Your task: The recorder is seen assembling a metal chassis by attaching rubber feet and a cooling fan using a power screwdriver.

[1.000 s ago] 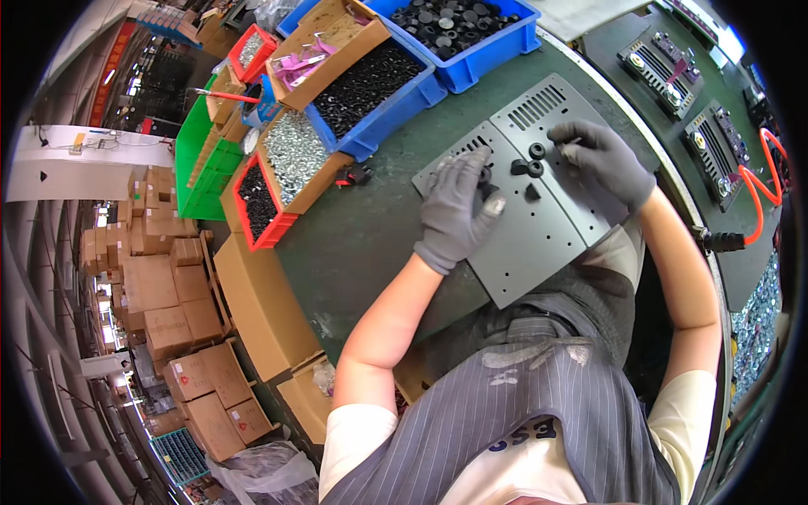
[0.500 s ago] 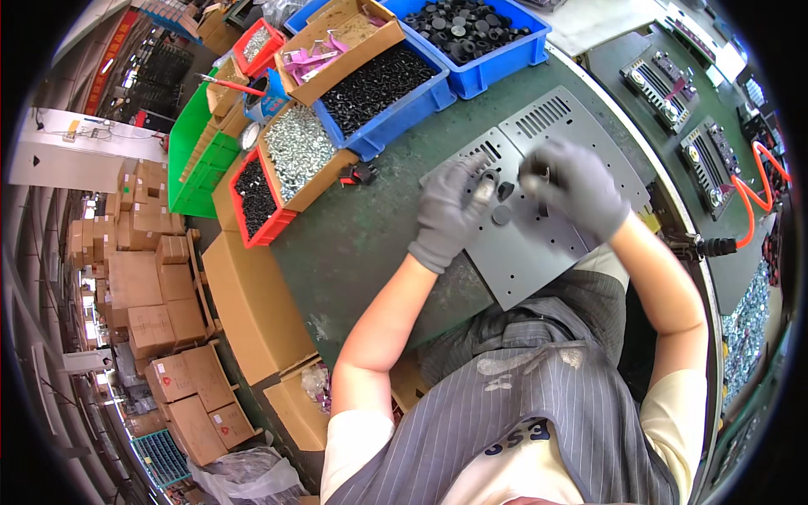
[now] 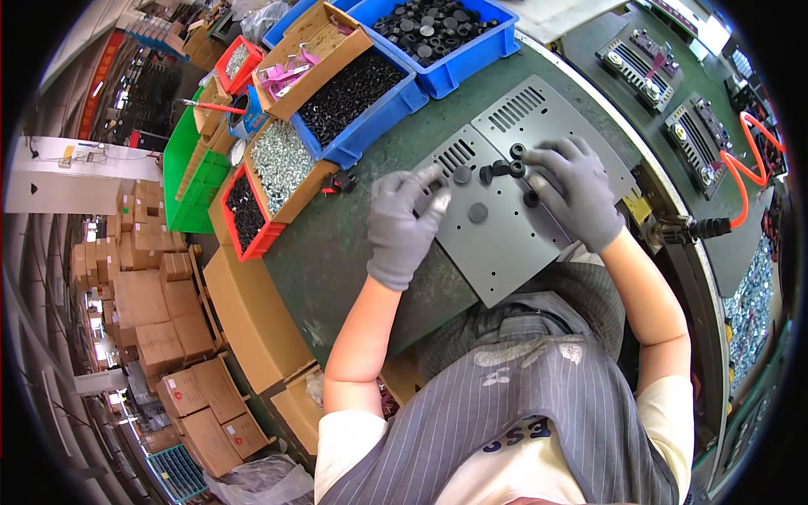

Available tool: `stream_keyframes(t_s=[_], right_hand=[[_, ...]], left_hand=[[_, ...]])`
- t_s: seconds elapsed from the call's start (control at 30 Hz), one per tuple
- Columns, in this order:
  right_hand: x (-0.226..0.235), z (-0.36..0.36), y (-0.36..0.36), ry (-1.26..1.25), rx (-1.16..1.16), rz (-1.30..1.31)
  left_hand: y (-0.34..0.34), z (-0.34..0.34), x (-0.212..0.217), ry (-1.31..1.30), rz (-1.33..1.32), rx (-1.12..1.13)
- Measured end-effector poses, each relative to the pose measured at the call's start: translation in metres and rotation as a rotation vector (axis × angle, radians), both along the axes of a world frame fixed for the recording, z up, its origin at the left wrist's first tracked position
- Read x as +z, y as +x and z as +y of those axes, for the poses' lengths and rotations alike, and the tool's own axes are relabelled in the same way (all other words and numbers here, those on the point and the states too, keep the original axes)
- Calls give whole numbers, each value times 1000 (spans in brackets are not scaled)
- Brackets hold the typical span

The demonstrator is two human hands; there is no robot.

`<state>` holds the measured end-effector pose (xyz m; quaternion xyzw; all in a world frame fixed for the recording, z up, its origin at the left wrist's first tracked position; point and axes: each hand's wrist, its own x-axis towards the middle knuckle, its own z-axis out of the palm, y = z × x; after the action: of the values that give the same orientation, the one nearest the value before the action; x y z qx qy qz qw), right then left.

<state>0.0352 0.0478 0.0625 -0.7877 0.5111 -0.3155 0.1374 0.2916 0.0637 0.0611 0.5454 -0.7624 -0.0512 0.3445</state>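
Note:
A grey metal plate [image 3: 501,261] with slots and small holes lies at a slant on the green work table. On it sit several black round rubber feet [image 3: 501,168], some ring-shaped; a flat disc-like foot [image 3: 478,212] rests apart from them. My left hand [image 3: 402,220], in a grey glove, is at the plate's left edge, thumb and forefinger curled around a small dark spot I cannot make out. My right hand [image 3: 581,192], also gloved, hovers at the right of the feet, its fingers bent and apart, beside one more foot [image 3: 531,199].
Blue bins [image 3: 438,77] with black parts stand at the back, next to a carton of silver screws [image 3: 290,164] and a red bin [image 3: 244,215]. A black-and-red tool [image 3: 339,183] lies left of the plate. An orange air hose [image 3: 741,189] hangs at the right.
My left hand has moved left, away from the feet, to the plate's edge. My right hand has spread its fingers; more feet show on the plate. The whole view has shifted slightly.

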Motion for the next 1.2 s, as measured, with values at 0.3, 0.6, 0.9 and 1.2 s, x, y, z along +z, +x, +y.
stream_keyframes(t_s=[0.3,0.6,0.9,1.2], right_hand=[[-13,-41,27,-155,72,172],[0,-42,37,-86,103,221],[1,-65,75,104,553,235],[7,-56,88,87,441,244]], left_hand=[[19,30,-8,172,-45,13],[69,34,0,112,-83,184],[101,24,16,104,-88,232],[136,9,26,44,-92,326]])
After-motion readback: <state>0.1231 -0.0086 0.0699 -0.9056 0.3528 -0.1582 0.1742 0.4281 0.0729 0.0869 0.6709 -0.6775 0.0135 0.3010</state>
